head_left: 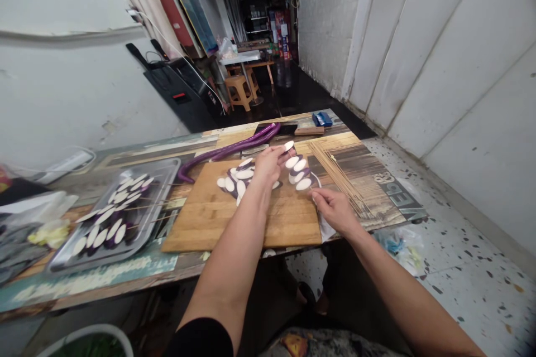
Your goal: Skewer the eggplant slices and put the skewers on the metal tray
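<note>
My left hand (270,164) reaches over the wooden cutting board (196,223), pinching a white-fleshed eggplant slice (288,145) between its fingertips. Closed near the board's right edge, my right hand (333,207) grips the lower end of a skewer that is mostly hidden. Several purple-skinned eggplant slices (298,165) sit in a row on that skewer, just above the right fingers. A heap of loose eggplant slices (237,179) lies on the board, partly covered by my left forearm. Thin bamboo skewers (341,179) are spread on the table to the right of the board.
On the left, a metal tray (98,263) holds several filled skewers. Long whole eggplants (221,150) lie behind the board, beside a wooden-handled cleaver (309,131) and a blue packet (322,119). Below the table's front edge is a bowl of greens (125,339).
</note>
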The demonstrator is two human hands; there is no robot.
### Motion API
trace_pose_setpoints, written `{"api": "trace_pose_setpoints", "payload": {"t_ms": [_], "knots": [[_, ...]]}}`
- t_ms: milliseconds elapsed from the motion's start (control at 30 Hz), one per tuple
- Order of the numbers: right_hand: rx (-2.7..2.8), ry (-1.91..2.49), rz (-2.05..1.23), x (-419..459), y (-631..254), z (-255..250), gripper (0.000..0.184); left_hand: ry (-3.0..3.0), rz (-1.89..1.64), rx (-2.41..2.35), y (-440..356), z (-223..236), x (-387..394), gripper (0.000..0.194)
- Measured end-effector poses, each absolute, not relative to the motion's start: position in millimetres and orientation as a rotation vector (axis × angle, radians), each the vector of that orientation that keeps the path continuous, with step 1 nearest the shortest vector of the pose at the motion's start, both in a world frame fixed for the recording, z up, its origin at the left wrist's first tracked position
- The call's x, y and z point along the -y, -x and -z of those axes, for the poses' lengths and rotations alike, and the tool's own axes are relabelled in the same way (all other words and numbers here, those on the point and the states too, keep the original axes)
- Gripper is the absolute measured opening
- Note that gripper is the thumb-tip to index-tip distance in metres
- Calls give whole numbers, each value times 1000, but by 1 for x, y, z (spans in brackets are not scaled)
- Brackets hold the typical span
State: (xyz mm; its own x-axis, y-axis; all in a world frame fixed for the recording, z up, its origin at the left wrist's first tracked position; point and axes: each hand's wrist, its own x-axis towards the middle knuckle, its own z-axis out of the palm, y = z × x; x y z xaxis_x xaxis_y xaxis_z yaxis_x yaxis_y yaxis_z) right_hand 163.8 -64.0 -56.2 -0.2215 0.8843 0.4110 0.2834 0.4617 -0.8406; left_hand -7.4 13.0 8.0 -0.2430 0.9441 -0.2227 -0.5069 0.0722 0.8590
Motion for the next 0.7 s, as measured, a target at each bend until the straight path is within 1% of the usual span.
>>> {"api": "trace_pose_setpoints", "payload": {"t_ms": [467,567,633,700], "knots": [[1679,1017,-732,62,-161,59,28,-633,-1435,-1146,-5,-2,-9,13],[1648,1029,-726,61,-161,58,28,-679,-1443,-1154,-5,0,-10,11],[1603,1056,-712,61,-162,58,31,-840,-1505,-1287,-1,1,-10,18],[1530,1108,-699,61,-164,59,33,-1163,-1503,-1581,6,2,-9,22]]}}
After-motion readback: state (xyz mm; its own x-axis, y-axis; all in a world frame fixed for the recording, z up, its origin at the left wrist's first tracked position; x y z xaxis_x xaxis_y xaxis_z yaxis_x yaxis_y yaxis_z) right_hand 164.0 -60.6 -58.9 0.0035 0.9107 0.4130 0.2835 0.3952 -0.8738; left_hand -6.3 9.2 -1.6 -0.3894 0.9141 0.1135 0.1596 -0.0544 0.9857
